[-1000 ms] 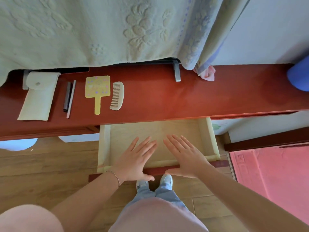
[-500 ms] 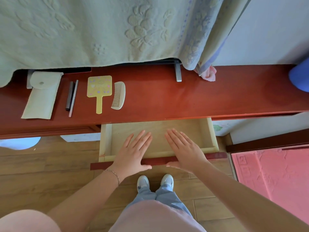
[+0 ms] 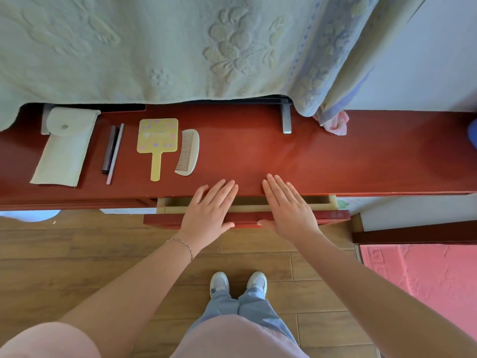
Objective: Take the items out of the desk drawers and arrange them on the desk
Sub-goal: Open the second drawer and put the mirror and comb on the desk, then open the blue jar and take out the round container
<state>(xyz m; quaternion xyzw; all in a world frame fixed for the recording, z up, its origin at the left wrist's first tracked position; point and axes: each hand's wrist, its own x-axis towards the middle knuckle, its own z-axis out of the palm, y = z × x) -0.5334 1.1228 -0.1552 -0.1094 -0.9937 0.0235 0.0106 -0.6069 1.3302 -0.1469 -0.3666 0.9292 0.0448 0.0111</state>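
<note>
Red drawer point(image 3: 247, 218) runs left-right, seemingly empty; left hand point(image 3: 206, 213) and right hand point(image 3: 291, 210) rest flat, grip wide.

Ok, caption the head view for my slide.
Both flat hands, left hand and right hand, on the nearly shut drawer; mirror and comb on the desk.

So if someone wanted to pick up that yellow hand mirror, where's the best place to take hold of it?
By its handle. The yellow hand mirror lies flat on the desk, its narrow handle pointing toward the near edge. Come from the near side and pinch the handle across its width; the comb lies close beside the head, so the handle has more room.
</note>
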